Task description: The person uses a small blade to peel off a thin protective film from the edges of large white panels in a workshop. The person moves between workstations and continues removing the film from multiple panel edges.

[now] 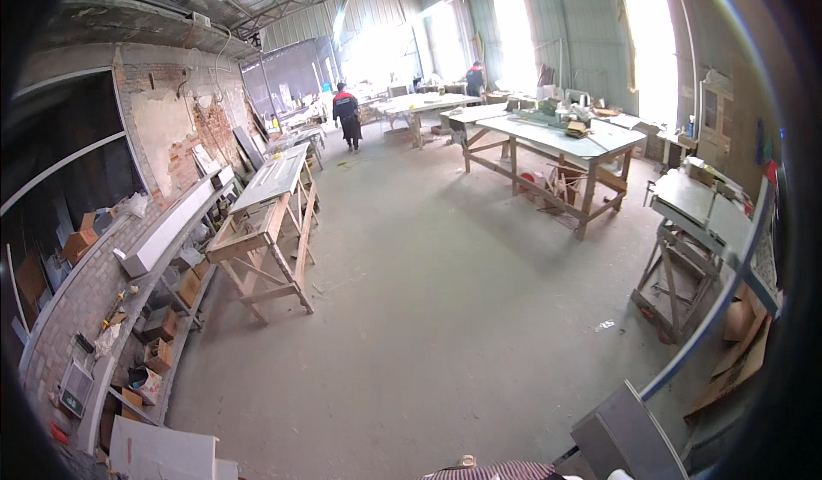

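Note:
Neither of my hands shows. At the lower edge, a striped dark-red and white cloth (501, 470) just enters the picture, with a small beige thing beside it that I cannot make out. Right of it a grey panel-like piece (629, 437) leans close to me. A pale board (163, 450) stands at the lower left. Nothing can be seen held or touched by a hand.
Wooden-legged worktables (561, 133) stand on the right, and a trestle bench (265, 180) on the left. Shelves with boxes (160, 353) line the left wall. A person (346, 116) in dark clothes is in the aisle; another person (474, 79) stands farther back.

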Available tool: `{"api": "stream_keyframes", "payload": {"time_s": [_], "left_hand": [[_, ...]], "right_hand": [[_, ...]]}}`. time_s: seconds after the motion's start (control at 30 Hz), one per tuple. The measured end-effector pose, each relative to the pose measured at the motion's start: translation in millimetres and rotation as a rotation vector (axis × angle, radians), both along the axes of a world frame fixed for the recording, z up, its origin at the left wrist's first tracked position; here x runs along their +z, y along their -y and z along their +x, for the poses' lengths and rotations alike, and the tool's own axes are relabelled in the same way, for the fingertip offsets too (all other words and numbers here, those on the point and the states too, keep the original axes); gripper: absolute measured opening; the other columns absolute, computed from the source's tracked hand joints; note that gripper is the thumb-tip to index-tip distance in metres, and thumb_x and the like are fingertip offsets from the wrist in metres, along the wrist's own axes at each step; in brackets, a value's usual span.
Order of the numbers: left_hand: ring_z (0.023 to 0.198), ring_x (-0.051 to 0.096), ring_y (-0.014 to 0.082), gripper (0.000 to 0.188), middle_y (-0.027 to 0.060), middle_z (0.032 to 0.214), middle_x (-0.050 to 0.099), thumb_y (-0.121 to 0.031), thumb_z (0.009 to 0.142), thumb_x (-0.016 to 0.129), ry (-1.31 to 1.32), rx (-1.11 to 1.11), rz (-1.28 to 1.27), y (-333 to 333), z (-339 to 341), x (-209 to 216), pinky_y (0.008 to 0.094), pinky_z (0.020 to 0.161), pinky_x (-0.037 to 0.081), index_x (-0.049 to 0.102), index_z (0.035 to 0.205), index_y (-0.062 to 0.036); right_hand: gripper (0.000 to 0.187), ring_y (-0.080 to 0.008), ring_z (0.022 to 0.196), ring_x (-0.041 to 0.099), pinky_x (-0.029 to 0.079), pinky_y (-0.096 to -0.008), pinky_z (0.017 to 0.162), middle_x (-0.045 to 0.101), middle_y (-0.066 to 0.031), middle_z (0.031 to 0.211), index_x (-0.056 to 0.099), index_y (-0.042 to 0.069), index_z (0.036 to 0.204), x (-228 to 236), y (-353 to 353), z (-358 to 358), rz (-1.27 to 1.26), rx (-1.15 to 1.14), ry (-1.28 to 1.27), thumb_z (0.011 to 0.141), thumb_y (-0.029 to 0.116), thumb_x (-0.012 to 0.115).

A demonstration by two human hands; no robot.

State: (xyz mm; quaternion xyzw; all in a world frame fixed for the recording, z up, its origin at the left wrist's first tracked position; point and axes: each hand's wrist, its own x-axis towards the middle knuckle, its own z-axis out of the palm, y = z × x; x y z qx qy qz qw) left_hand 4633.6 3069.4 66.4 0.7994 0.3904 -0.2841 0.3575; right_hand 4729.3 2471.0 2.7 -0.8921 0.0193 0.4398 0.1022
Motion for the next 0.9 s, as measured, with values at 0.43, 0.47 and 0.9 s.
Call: {"api": "stream_keyframes", "payload": {"time_s": [0.43, 0.47, 0.9], "left_hand": [[0.083, 0.071, 0.0272, 0.039, 0.0133, 0.088, 0.073, -0.04, 0.093, 0.055, -0.084, 0.132, -0.093, -109, 261, -15, 0.0383, 0.08, 0.055, 0.073, 0.101, -0.0065], [0.083, 0.071, 0.0271, 0.039, 0.0133, 0.088, 0.073, -0.04, 0.093, 0.055, -0.087, 0.114, -0.105, -123, 294, -21, 0.0382, 0.08, 0.055, 0.073, 0.101, -0.0065], [0.065, 0.071, 0.0263, 0.037, 0.0109, 0.073, 0.072, -0.035, 0.09, 0.051, -0.053, -0.048, 0.12, -408, 684, -25, 0.0411, 0.067, 0.056, 0.072, 0.092, -0.0048]], "right_hand": [[0.021, -0.0188, 0.064, 0.068, 0.054, -0.0347, 0.061, 0.068, -0.0098, 0.069, 0.073, 0.004, 0.085, 30, -255, 527, 0.503, -0.512, 0.36, 0.085, 0.023, 0.064], [0.024, -0.0212, 0.07, 0.071, 0.057, -0.0359, 0.067, 0.072, -0.0128, 0.076, 0.074, 0.004, 0.091, 23, -253, 548, 0.416, -0.487, 0.324, 0.086, 0.025, 0.064], [0.033, -0.0317, 0.093, 0.07, 0.056, -0.0396, 0.081, 0.072, -0.0189, 0.097, 0.073, 0.004, 0.102, 22, -351, 675, -0.023, -0.051, 0.001, 0.085, 0.028, 0.06]]}}
